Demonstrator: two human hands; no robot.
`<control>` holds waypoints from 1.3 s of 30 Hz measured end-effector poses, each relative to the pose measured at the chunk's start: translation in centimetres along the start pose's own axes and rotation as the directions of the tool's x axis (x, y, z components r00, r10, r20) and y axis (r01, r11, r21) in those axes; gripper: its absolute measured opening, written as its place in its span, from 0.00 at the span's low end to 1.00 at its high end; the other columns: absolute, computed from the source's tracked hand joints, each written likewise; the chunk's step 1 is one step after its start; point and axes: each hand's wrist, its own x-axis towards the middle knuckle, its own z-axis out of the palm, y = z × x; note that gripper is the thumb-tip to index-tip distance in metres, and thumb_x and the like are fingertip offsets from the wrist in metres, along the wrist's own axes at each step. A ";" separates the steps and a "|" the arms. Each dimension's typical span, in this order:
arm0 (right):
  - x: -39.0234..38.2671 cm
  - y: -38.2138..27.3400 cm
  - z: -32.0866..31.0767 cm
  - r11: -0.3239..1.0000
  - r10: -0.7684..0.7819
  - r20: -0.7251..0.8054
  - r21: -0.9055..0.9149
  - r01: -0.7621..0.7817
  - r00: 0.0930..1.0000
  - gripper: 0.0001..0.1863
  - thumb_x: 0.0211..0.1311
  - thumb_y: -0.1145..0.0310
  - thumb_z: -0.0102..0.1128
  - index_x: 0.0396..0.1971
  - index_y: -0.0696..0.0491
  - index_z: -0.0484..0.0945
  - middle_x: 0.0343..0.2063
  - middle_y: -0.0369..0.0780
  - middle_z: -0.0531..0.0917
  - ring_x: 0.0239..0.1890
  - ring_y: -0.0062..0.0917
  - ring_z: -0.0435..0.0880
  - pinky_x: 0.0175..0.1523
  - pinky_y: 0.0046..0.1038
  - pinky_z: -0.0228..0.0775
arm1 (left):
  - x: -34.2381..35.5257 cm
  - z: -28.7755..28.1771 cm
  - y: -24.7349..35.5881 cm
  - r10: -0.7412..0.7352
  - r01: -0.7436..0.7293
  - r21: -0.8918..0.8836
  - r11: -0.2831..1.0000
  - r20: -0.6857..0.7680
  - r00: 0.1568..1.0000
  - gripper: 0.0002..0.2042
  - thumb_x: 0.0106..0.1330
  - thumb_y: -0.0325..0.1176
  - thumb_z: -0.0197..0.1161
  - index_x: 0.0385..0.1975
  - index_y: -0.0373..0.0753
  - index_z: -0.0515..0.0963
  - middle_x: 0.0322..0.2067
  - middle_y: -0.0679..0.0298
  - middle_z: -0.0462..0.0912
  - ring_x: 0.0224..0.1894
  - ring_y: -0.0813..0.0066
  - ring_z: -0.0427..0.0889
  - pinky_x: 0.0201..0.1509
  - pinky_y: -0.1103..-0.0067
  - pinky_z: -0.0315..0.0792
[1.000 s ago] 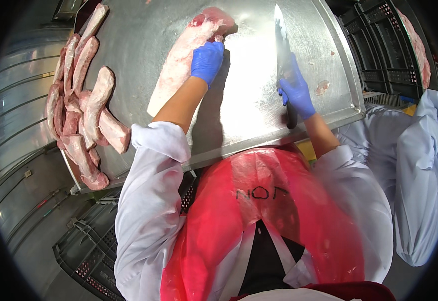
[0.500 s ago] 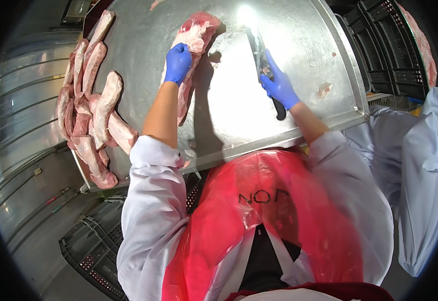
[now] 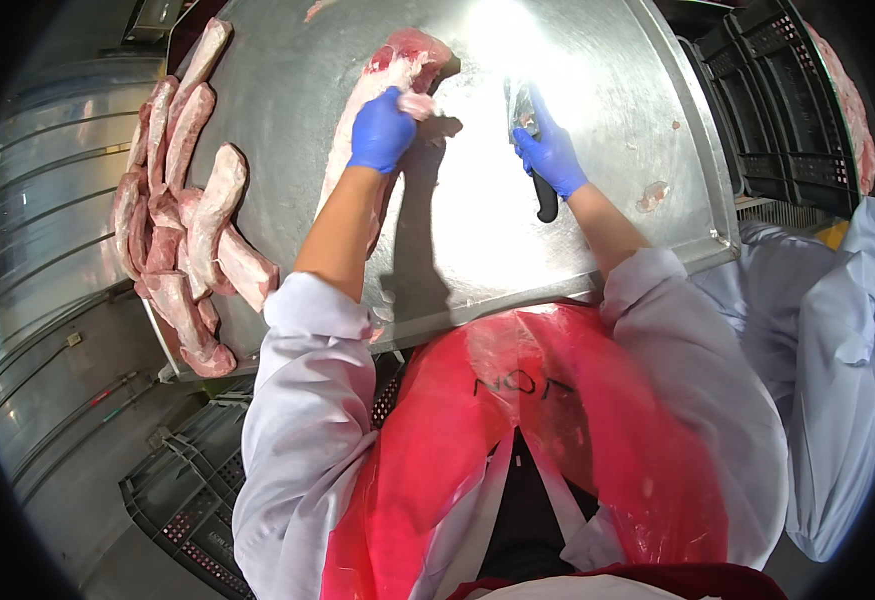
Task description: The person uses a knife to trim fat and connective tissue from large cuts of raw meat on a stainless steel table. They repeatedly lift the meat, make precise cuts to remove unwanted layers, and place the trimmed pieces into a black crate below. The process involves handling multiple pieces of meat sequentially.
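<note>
A long slab of raw meat (image 3: 405, 55), pink with pale fat, lies lengthwise left of the middle of the metal table (image 3: 277, 100). Over it my left hand (image 3: 382, 130), in a blue glove, is closed on a small pale meat scrap (image 3: 417, 105) that sticks out to the right. Whether the scrap still hangs on the slab, I cannot tell. To the right, my blue-gloved right hand (image 3: 553, 160) grips a knife (image 3: 545, 200) by its black handle. Its blade points away from me and partly fades into bright glare.
Several long strips of meat (image 3: 217, 210) are heaped along the table's left edge. Small scraps (image 3: 652, 196) lie at the right. A black crate (image 3: 772, 110) with meat stands beyond the right rim, near another person's white sleeve (image 3: 837, 330). Another black crate (image 3: 187, 500) sits below left.
My left hand has shifted right with the meat scrap showing in its grip. My right hand and the knife have moved slightly left and away from me.
</note>
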 end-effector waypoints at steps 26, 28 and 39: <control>4.3 -1.3 3.5 0.851 -0.356 0.610 -0.103 0.516 0.708 0.39 0.70 0.55 0.51 0.76 0.23 0.43 0.36 0.48 0.86 0.35 0.41 0.87 0.48 0.42 0.78 | 1.2 -5.6 -5.4 -0.154 0.161 -0.718 0.677 0.075 0.985 0.06 0.64 0.26 0.53 0.26 0.34 0.75 0.22 0.67 0.79 0.23 0.81 0.73 0.28 0.78 0.68; 5.2 -4.2 6.1 0.891 -0.146 0.622 -0.254 0.375 0.769 0.39 0.69 0.58 0.53 0.76 0.25 0.46 0.37 0.47 0.86 0.38 0.40 0.87 0.50 0.39 0.77 | 0.5 -5.3 -5.4 -0.088 0.094 -0.665 0.741 0.043 0.995 0.06 0.65 0.26 0.53 0.26 0.33 0.73 0.22 0.67 0.77 0.23 0.79 0.73 0.28 0.77 0.68; 10.7 -6.6 3.0 0.996 -0.086 0.251 0.048 0.076 0.964 0.39 0.66 0.63 0.59 0.75 0.27 0.54 0.26 0.35 0.83 0.22 0.15 0.78 0.29 0.22 0.77 | -4.3 -6.4 1.5 0.066 -0.057 0.405 0.912 -0.007 0.998 0.26 0.52 0.42 0.68 0.51 0.41 0.74 0.46 0.50 0.77 0.50 0.49 0.76 0.57 0.57 0.67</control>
